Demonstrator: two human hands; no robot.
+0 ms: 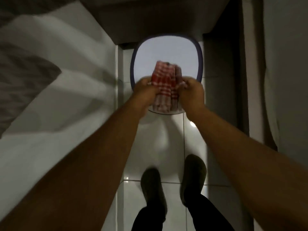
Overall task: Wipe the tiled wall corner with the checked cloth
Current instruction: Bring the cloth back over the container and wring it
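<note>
The red-and-white checked cloth [165,82] is bunched between both hands, held above a pale basin with a dark blue rim [200,60] that stands on the floor. My left hand [144,90] grips the cloth's left side and my right hand [191,91] grips its right side. Both arms stretch forward and down. The picture is blurred by motion. I cannot tell which tiled wall corner is meant; a white tiled edge [120,67] runs beside the basin.
A bed with white and grey bedding [50,72] fills the left. A curtain [260,80] hangs on the right. Glossy white floor tiles [173,147] lie below, with my two shod feet [193,179] standing on them. A dark ledge [158,19] overhangs the basin.
</note>
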